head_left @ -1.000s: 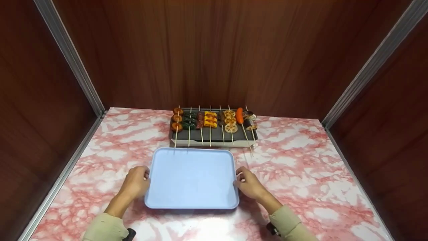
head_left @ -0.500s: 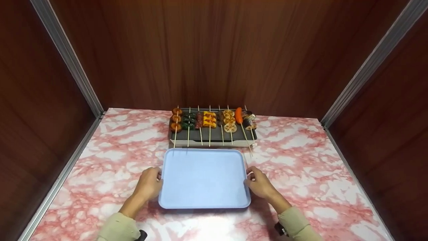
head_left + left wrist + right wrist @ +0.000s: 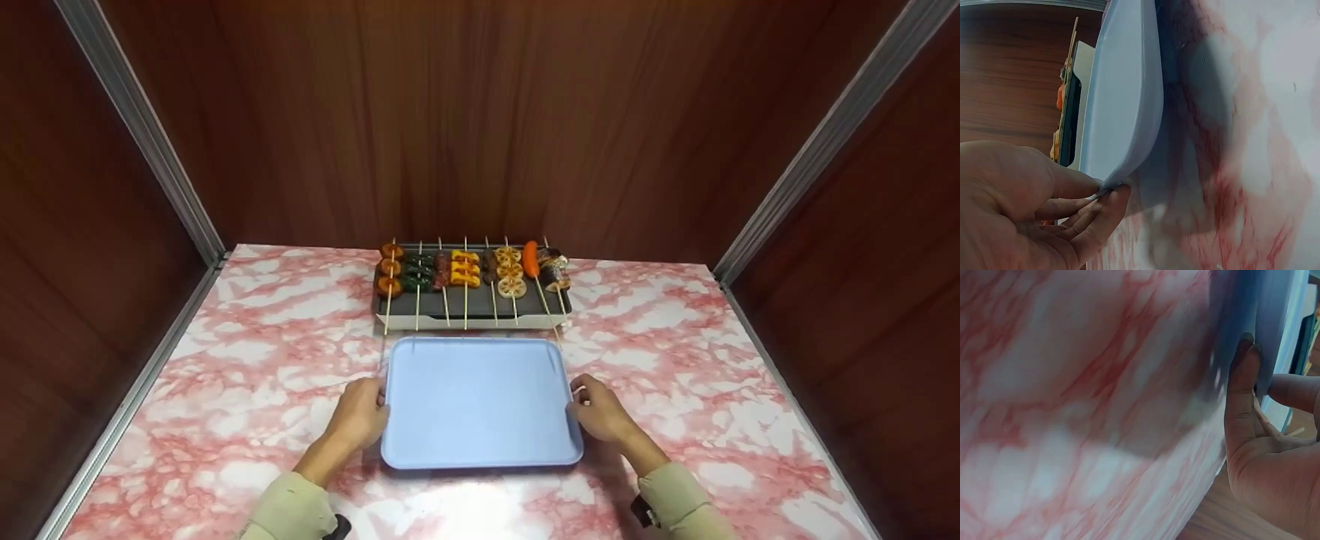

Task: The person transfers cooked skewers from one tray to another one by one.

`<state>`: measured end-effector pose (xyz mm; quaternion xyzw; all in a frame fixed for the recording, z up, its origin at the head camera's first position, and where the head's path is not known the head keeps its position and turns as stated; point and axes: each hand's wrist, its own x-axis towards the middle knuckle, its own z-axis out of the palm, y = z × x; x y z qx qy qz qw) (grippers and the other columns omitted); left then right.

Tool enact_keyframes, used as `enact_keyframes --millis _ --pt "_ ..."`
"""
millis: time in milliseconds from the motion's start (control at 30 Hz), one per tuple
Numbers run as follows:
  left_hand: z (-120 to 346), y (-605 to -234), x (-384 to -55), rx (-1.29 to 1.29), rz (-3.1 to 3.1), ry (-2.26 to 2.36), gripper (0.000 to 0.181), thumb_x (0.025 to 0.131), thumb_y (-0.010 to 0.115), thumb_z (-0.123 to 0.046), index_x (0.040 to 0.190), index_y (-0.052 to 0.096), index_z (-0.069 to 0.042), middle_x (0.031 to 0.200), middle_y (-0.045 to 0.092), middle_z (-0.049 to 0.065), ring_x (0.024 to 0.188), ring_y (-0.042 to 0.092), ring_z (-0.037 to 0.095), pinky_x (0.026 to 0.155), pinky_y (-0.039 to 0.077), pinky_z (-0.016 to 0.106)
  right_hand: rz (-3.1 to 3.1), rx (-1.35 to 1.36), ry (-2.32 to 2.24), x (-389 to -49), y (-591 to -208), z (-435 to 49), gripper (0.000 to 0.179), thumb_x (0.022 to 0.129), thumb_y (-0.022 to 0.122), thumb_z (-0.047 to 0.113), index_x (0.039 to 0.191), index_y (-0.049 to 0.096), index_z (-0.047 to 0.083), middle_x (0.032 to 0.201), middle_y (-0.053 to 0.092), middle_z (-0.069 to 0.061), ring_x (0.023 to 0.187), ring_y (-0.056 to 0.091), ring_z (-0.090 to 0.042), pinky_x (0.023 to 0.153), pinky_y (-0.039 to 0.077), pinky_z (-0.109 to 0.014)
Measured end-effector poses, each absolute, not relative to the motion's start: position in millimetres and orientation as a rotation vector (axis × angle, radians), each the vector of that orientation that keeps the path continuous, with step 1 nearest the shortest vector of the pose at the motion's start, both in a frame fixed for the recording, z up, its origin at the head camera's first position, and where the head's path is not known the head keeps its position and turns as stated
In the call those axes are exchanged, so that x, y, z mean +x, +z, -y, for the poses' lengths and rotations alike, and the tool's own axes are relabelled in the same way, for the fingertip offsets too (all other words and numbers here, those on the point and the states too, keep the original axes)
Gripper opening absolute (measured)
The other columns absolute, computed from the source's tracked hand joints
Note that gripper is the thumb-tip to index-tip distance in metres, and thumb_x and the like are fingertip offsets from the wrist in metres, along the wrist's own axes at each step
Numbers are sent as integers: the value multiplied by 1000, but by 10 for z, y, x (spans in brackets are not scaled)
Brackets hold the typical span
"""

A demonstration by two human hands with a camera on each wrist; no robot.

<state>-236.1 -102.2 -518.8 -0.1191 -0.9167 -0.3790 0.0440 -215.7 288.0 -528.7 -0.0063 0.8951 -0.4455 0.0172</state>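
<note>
A light blue rectangular tray [image 3: 480,405] with a low raised rim is held between both hands, with nothing on it. My left hand [image 3: 358,414] pinches its left edge; in the left wrist view the thumb lies over the rim and curled fingers [image 3: 1109,211] sit beneath. On the opposite edge, my right hand [image 3: 600,411] pinches the rim between thumb and fingers. Seen from the left wrist, the tray [image 3: 1120,95] casts a shadow and its underside stands off the tabletop. Just beyond its far edge sits a dark grill plate [image 3: 480,306] bearing several skewers.
The skewers include yellow pieces [image 3: 465,270], lotus root slices [image 3: 511,274], an orange sausage [image 3: 531,259] and green pieces [image 3: 418,271]. Some sticks overhang the grill's front toward the tray. Brown wood-grain panels [image 3: 465,120] enclose the red-and-white marbled table [image 3: 697,375] at the back and sides.
Both hands have carried the tray to the right, so it now lies nearly centred in front of the grill. The grip on each edge looks the same.
</note>
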Motion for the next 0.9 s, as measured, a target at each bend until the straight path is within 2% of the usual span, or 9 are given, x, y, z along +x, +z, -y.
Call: enact_keyframes --millis 300,667,900 --pt "850 -5218 -2399 -382 2784 -1145 20 76 63 12 69 55 -4 67 51 3 64 48 18 58 42 35 -2848 54 -1321 -2195 -5326 -3025 18 84 61 -7 101 59 -1 75 57 -4 67 51 -15 59 42 -28" --pt "755 -5316 -2420 -334 2818 -1156 19 77 63 11 69 55 -4 70 52 4 65 51 20 60 45 36 -2936 94 -1278 -2244 -5341 -3060 18 81 62 -7 99 62 -4 88 64 -10 81 60 -22 71 49 -35" --pt "746 -5380 -2439 -348 2831 -1161 17 77 62 13 70 58 -2 68 54 5 65 52 21 60 46 37 -2940 86 -1232 -2257 -5360 -3071 17 81 64 -6 97 64 -3 85 62 -8 79 56 -20 72 47 -35"
